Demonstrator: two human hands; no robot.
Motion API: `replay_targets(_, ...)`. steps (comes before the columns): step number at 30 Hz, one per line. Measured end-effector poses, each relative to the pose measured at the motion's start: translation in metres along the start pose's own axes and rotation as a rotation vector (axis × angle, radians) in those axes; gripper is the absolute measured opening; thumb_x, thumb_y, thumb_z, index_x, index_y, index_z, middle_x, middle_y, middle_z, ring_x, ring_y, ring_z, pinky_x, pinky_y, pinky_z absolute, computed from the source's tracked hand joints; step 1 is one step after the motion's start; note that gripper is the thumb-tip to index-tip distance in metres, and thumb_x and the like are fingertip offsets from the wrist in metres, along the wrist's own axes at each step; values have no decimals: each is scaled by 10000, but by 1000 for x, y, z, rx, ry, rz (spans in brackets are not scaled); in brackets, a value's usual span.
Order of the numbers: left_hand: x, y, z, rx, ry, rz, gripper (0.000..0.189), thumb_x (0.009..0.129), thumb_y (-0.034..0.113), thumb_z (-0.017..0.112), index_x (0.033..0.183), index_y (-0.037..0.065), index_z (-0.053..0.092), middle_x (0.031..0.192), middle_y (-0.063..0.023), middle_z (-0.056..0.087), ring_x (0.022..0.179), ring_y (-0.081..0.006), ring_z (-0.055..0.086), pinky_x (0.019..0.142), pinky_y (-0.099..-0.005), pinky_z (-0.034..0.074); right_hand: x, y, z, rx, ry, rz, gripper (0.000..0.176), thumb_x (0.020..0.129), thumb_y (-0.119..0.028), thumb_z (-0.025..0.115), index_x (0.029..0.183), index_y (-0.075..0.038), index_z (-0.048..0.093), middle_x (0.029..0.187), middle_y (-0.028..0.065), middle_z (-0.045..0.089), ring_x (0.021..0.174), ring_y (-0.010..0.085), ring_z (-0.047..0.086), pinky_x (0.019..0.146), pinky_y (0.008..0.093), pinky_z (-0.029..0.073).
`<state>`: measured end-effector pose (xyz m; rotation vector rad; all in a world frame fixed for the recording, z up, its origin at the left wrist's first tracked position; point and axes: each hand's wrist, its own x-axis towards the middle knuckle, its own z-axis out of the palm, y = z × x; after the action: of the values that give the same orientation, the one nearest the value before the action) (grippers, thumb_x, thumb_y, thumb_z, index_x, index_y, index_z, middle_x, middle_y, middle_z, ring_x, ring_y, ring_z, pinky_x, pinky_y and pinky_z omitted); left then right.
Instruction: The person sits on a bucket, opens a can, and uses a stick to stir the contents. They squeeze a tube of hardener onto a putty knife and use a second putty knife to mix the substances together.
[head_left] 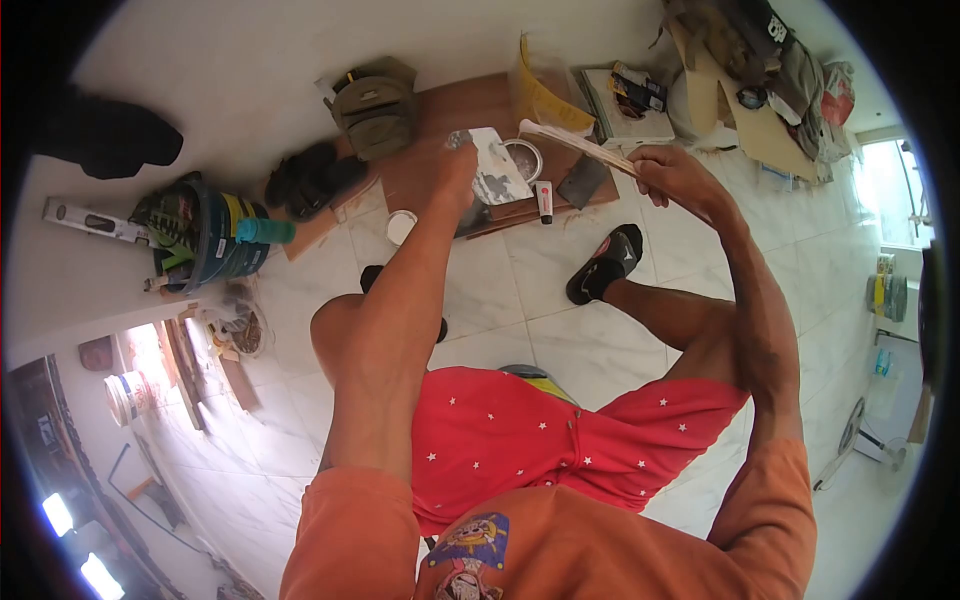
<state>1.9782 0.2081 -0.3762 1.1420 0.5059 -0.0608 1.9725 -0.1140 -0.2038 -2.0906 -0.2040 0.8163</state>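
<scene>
My left hand (pixel 460 176) is closed on the left edge of a flat rectangular plate (pixel 503 172) smeared with white and grey paste. In my right hand (pixel 678 182) is a long, thin wooden stick (pixel 590 150), its far end coated white and pointing left above the plate's right side. Beside the plate, partly hidden by it, stands an open round tin (pixel 524 158). A white and dark tube (pixel 544 202) and a dark flat piece (pixel 583 182) lie close by. The round pale lid (pixel 401 227) is left of my forearm.
A brown board (pixel 460 100) lies against the wall under these things. To the left are a backpack (pixel 374 108), dark sandals (pixel 312 180) and a tool-filled bucket (pixel 222 240). A yellow-edged container (pixel 550 90), cardboard (pixel 765 135) and bags stand at the back right.
</scene>
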Motion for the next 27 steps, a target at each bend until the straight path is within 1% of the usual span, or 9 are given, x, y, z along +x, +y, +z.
replay_targets(6,-1,-9,3,-6,7,-29,220,893,46,522,1101,-16,551,977,-126,637,830,-251,667,717,-408,586,-15,-24,-6,-69,-20,-50,295,951,-185,474,1090,18,637,707,13,562,566,80,516,524,245,441)
replay_targets(9,-18,12,14,-68,2,-63,231,890,53,526,1116,6,539,974,-117,632,847,-251,665,729,-417,591,-16,-28,-7,-170,-29,-57,302,943,-189,471,1106,2,639,705,22,574,565,87,536,531,255,452)
replay_targets(11,-16,19,13,-72,-15,-84,277,905,95,519,1168,10,529,995,-107,618,853,-215,638,745,-378,561,-18,-31,-5,-234,-20,-62,304,932,-185,473,1111,-5,641,707,34,586,567,98,554,537,270,462)
replay_targets(12,-16,24,12,-74,-24,-93,300,912,116,515,1194,11,523,1005,-103,611,856,-196,625,753,-359,546,-20,-34,-5,-265,6,-76,310,923,-187,477,1111,-7,645,718,49,605,573,118,569,555,285,472)
replay_targets(15,-29,54,15,-65,-105,-89,307,910,111,508,1201,13,512,1029,-125,616,857,-231,656,734,-391,581,-30,-47,-4,-364,106,-140,319,902,-177,481,1112,-5,650,736,85,630,583,161,592,586,320,488)
replay_targets(17,-47,78,20,-96,-107,-76,256,903,126,519,1137,25,536,977,-119,629,853,-248,671,764,-421,597,-39,-58,-2,-437,201,-220,318,896,-153,474,1112,8,642,729,92,605,577,168,579,581,325,482)
replay_targets(18,-57,90,23,-112,-108,-69,231,900,134,525,1105,31,549,951,-116,635,850,-257,678,779,-437,605,-43,-62,0,-472,248,-264,303,893,-143,490,1107,5,645,768,116,628,620,207,598,603,342,488)
replay_targets(20,-67,105,25,-175,-123,-75,268,905,125,504,1148,14,527,996,-131,620,898,-275,681,758,-456,617,-50,-70,2,-543,342,-355,274,888,-122,522,1097,0,652,846,164,674,707,284,635,648,376,502)
replay_targets(27,-82,147,30,-311,-208,-35,247,907,121,480,1124,17,533,999,-120,606,916,-260,681,754,-435,620,-75,-92,19,-541,509,-552,248,864,-21,596,1101,-27,667,913,141,639,743,303,634,674,378,510)
